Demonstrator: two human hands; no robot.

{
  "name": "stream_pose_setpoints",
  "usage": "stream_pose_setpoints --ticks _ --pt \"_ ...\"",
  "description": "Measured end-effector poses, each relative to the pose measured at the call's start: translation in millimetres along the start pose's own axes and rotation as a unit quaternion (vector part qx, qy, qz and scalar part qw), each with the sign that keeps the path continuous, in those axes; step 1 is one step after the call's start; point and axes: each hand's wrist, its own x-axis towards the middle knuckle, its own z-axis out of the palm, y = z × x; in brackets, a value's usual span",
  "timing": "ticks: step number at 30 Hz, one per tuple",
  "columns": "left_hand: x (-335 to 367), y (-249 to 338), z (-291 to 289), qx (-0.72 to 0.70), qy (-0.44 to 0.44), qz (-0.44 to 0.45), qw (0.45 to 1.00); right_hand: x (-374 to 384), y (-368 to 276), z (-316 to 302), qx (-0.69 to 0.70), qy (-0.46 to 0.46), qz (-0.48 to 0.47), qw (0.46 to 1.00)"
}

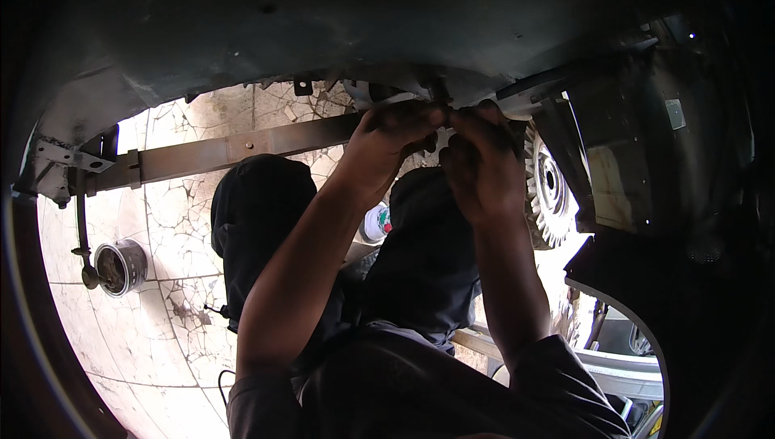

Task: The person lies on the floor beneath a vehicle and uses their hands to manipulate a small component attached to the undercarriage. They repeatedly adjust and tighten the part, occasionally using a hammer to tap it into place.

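Both arms reach forward under a large dark curved panel (pixel 339 43), seemingly part of a vehicle. My left hand (pixel 395 128) is closed, its thumb and fingers pinched close to a small dark fitting (pixel 437 89) below the panel's edge. Beside it, almost touching, my right hand (pixel 484 152) is closed too, with curled fingers. Shadow and the fingers themselves hide whatever is between them. Just behind the hands a pale, rounded part (pixel 468 88) shows under the panel.
A long metal bar (pixel 234 147) crosses left of my hands. A toothed wheel (pixel 550 183) stands at the right. On the cracked tile floor (pixel 186 229) sit a metal cylinder (pixel 121 268) and a white container (pixel 374 223). Dark framework (pixel 622 189) closes in the right side.
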Motion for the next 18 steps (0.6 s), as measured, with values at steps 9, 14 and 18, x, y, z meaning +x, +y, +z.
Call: stream_pose_setpoints --ticks 9,14,18 --pt "0.5 -0.7 0.9 0.006 0.007 0.004 1.0 6.5 12.4 -6.2 -0.104 -0.016 -0.161 0.981" --pt "0.1 4.3 -2.1 0.015 0.006 -0.005 1.0 6.7 -0.7 -5.6 -0.124 -0.005 -0.178 0.976" --pt "-0.7 2.8 0.8 0.02 0.012 -0.008 1.0 8.7 18.8 -13.3 0.331 -0.07 0.135 0.931"
